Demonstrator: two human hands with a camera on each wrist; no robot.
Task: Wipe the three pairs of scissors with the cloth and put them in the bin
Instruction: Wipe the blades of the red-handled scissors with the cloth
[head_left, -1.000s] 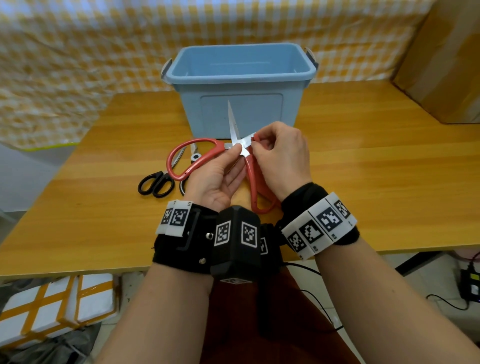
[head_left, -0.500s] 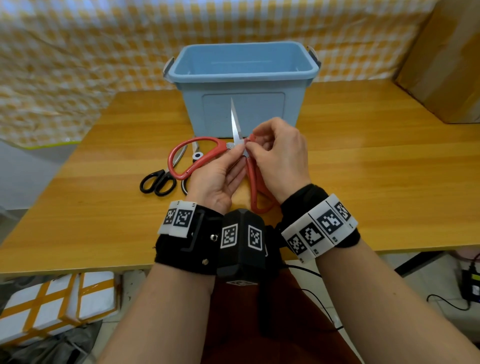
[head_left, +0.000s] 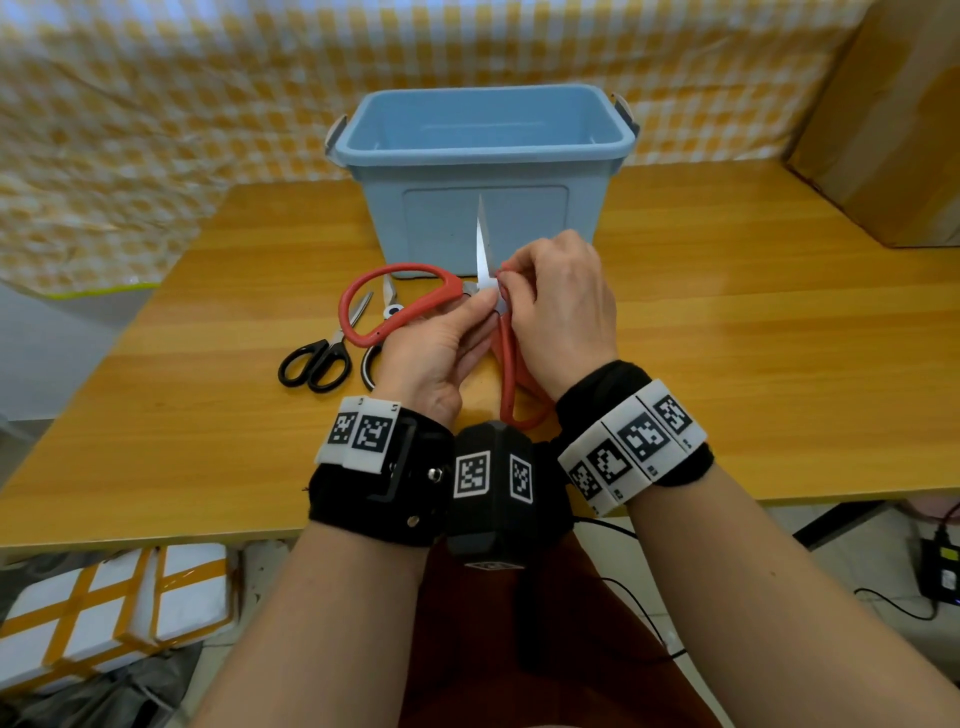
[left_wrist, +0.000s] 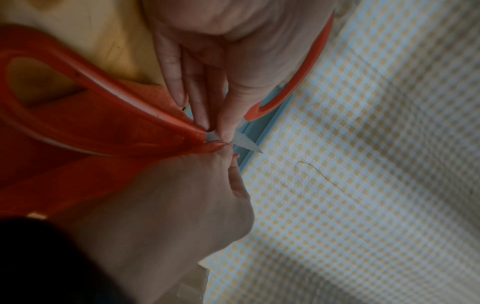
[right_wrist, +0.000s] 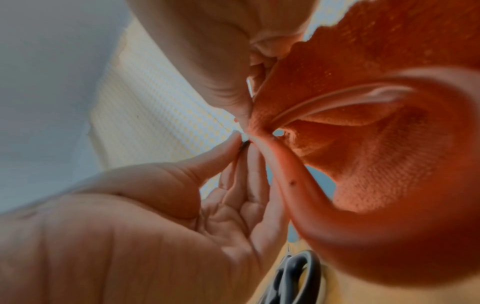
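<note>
Both hands (head_left: 498, 322) lifted slightly, red scissors (head_left: 395, 306) unchanged

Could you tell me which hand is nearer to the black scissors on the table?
Left. The left hand is just right of the black scissors; the right hand is farther right, beyond it.

A wooden table (head_left: 753, 322) stands before a yellow-checked curtain (head_left: 208, 93), a cardboard box (head_left: 883, 130) at right

The surface (head_left: 727, 332) was glossy wood; the bin (head_left: 483, 218) matt plastic; the scissors (head_left: 483, 249) shiny metal; the cloth (right_wrist: 376, 61) rough-woven.
</note>
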